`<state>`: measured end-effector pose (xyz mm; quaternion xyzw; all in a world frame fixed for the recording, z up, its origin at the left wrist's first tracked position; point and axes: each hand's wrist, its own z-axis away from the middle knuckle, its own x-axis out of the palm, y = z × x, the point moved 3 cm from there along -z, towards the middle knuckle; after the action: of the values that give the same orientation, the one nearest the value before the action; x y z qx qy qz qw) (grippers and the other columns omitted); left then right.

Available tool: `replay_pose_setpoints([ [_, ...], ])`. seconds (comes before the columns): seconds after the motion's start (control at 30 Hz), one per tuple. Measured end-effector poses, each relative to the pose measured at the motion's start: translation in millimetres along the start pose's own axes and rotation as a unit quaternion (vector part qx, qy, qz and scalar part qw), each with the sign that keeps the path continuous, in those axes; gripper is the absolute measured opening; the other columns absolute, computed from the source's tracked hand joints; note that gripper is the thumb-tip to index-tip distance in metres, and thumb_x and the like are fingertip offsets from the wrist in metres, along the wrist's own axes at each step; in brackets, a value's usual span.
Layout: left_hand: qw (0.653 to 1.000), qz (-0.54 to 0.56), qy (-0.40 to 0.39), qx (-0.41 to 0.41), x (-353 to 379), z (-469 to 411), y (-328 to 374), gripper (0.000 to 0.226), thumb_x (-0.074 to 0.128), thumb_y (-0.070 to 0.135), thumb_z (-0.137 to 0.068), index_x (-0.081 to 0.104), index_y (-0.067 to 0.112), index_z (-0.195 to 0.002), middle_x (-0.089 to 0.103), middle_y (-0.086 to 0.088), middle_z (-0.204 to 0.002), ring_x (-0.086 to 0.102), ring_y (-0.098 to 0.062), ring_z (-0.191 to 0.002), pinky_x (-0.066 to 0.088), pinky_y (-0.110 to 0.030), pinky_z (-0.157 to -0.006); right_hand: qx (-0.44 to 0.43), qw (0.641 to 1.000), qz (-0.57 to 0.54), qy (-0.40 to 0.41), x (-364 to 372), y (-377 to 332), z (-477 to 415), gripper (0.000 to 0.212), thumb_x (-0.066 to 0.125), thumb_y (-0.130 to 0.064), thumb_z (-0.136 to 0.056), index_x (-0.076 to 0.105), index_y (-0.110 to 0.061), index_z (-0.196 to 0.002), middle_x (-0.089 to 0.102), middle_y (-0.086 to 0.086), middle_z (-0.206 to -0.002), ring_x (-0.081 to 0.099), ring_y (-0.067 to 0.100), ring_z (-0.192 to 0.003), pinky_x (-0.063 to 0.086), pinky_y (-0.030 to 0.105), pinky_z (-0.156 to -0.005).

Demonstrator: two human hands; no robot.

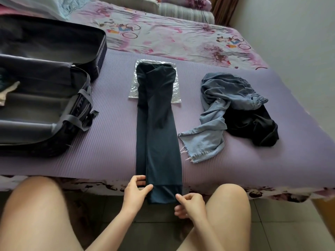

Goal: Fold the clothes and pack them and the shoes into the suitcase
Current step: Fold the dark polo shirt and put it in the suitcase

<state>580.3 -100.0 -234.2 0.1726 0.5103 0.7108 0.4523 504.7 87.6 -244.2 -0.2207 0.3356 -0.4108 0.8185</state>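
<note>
On the bed [181,38], the open suitcase [45,109] lies at 9 o'clock. The dark trousers [157,124], folded lengthwise, run from 12 to 6 o'clock, with the hem hanging over the bed edge. The jeans [217,109] lie bunched at 3 o'clock. A foil sheet [175,95] sits under the waistband. The left hand [137,191] and right hand [190,205] each pinch a hem corner. Risk: uneven pull skews the fold, or the waistband slides on the foil
</note>
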Motion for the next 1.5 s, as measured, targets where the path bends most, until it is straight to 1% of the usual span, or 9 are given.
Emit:
replay_pose_setpoints([
  [0.1,0.994,-0.058,0.075,0.046,-10,5,-3,0.037,0.072,0.016,-0.08,0.053,0.017,-0.112,0.056,0.002,-0.104,0.056,-0.012,-0.096,0.048,-0.025,-0.083,-0.042,0.993,0.108,0.029,-5,0,-5,0.032,0.063,-0.035,-0.089,0.06,-0.007,-0.106,0.065,0.005,-0.096,0.065,0.021,-0.085,0.056,0.031,-0.073],
  [0.2,0.987,-0.097,0.118,0.059,-23,6,-8,0.04,0.072,0.019,-0.081,0.051,0.014,-0.114,0.049,0.001,-0.109,0.048,-0.013,-0.103,0.043,-0.027,-0.09,-0.113,0.99,0.04,0.072,-14,-17,-8,0.036,0.065,-0.032,-0.089,0.057,-0.007,-0.115,0.059,-0.001,-0.099,0.055,0.01,-0.088,0.041,0.022,-0.078],
  [0.43,0.999,0.0,0.031,-0.026,-19,0,-16,0.043,0.071,0.02,-0.081,0.046,0.016,-0.115,0.053,0.0,-0.111,0.05,-0.015,-0.108,0.041,-0.026,-0.092,-0.099,0.992,-0.033,0.073,-5,-18,-17,0.042,0.076,-0.038,-0.076,0.054,-0.011,-0.1,0.064,0.003,-0.087,0.063,0.015,-0.078,0.044,0.018,-0.061],
  [0.63,0.997,0.039,0.052,-0.049,-16,1,-12,0.043,0.071,0.024,-0.082,0.044,0.014,-0.113,0.051,-0.002,-0.108,0.049,-0.016,-0.102,0.04,-0.027,-0.082,-0.132,0.988,-0.059,0.045,2,-16,-24,0.022,0.076,-0.023,-0.079,0.058,-0.019,-0.091,0.067,0.008,-0.085,0.065,0.024,-0.085,0.049,0.024,-0.07],
  [0.77,0.997,0.05,0.032,-0.042,-24,1,-19,0.038,0.069,0.025,-0.083,0.05,0.017,-0.116,0.053,0.0,-0.11,0.048,-0.013,-0.106,0.042,-0.031,-0.093,-0.149,0.987,-0.051,0.037,6,-18,-26,0.011,0.073,-0.02,-0.082,0.063,-0.022,-0.085,0.069,0.004,-0.087,0.066,0.023,-0.088,0.049,0.024,-0.069],
  [0.87,0.996,0.066,-0.003,-0.051,-24,-1,-19,0.026,0.064,0.031,-0.086,0.057,0.02,-0.108,0.06,0.001,-0.107,0.054,-0.016,-0.104,0.047,-0.032,-0.088,-0.14,0.988,-0.038,0.051,9,-24,-26,0.027,0.076,-0.035,-0.078,0.063,-0.017,-0.092,0.067,0.0,-0.091,0.063,0.017,-0.089,0.051,0.028,-0.076],
  [1.1,0.998,0.066,0.009,-0.023,-26,-1,-17,0.008,0.056,0.023,-0.093,0.061,0.02,-0.098,0.065,0.001,-0.1,0.059,-0.015,-0.099,0.047,-0.032,-0.086,-0.122,0.988,-0.07,0.067,10,-20,-31,0.028,0.077,-0.025,-0.078,0.066,-0.005,-0.095,0.07,0.009,-0.091,0.066,0.024,-0.091,0.054,0.038,-0.085],
  [1.3,0.994,0.077,0.001,-0.076,-35,-3,-36,0.033,0.056,0.028,-0.093,0.058,0.012,-0.121,0.064,-0.005,-0.116,0.058,-0.023,-0.112,0.046,-0.048,-0.098,-0.118,0.986,-0.112,0.041,16,-14,-23,0.019,0.074,-0.018,-0.081,0.066,-0.003,-0.091,0.07,0.01,-0.089,0.066,0.021,-0.086,0.052,0.028,-0.077],
  [1.5,0.995,0.071,-0.014,-0.075,-36,0,-28,0.033,0.057,0.03,-0.092,0.058,0.013,-0.12,0.064,-0.004,-0.113,0.058,-0.021,-0.11,0.047,-0.046,-0.097,-0.126,0.984,-0.12,0.03,15,-17,-14,0.011,0.073,-0.015,-0.082,0.062,-0.013,-0.083,0.068,0.002,-0.085,0.063,0.014,-0.081,0.048,0.014,-0.067],
])
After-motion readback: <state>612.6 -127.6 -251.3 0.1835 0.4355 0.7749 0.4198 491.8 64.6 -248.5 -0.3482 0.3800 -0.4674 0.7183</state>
